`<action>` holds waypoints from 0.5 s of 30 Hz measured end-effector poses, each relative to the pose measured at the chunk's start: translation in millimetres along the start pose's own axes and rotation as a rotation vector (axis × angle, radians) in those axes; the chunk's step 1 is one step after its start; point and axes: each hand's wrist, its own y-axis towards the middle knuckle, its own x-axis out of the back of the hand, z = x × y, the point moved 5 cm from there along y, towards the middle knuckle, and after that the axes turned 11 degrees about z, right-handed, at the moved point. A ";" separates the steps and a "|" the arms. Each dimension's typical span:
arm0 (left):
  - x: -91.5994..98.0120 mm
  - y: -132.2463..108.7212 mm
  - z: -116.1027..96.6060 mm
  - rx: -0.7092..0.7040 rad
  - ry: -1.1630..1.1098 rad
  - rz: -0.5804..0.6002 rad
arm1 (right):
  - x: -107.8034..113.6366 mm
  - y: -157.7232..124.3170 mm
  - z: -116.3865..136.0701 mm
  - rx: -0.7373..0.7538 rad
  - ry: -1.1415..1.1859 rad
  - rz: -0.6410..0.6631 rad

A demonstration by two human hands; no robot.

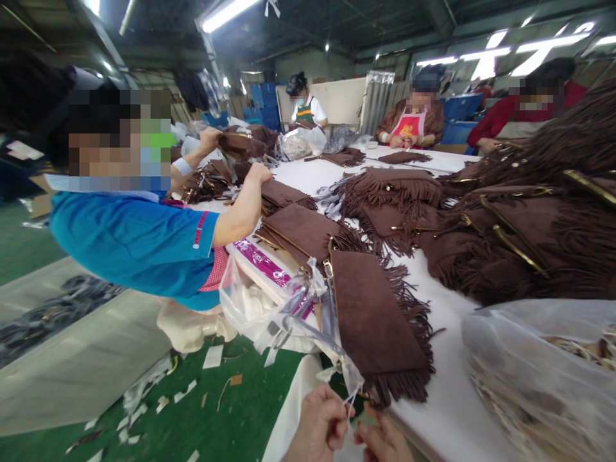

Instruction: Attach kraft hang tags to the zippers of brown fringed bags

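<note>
At the bottom centre, my left hand [318,423] has its fingers closed on a thin clear plastic strip [353,385] of a plastic bag hanging at the table edge. Close to its right, my right hand [382,437] is beside the strip with curled fingers; what it holds, if anything, is too small to make out. Just above both hands lies a brown fringed bag [375,311] with a gold zipper along its left side, its fringe on the right and lower edges. Clear plastic [312,324] with grey strips hangs left of it.
A co-worker in a blue shirt [135,237] reaches over brown bags at left. Heaped fringed bags [520,237] cover the right side of the white table [447,327]. A translucent sack [539,378] stands at lower right. Several people work farther back. Scraps litter the green floor [240,391].
</note>
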 end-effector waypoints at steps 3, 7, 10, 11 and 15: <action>0.6 4.2 5.9 0.003 0.025 0.026 | -3.2 3.6 3.0 -0.003 -0.010 0.051; 5.6 10.1 11.2 0.019 0.180 -0.021 | -8.8 16.1 -0.7 0.007 0.053 0.065; 7.6 12.3 11.2 0.036 0.247 -0.027 | -16.1 25.8 -3.9 0.009 0.101 0.078; 7.6 12.5 10.4 0.033 0.261 -0.022 | -18.4 27.7 -3.2 0.012 0.108 0.081; 6.9 10.8 4.1 -0.015 0.345 -0.014 | -24.0 25.3 6.7 0.021 0.119 0.089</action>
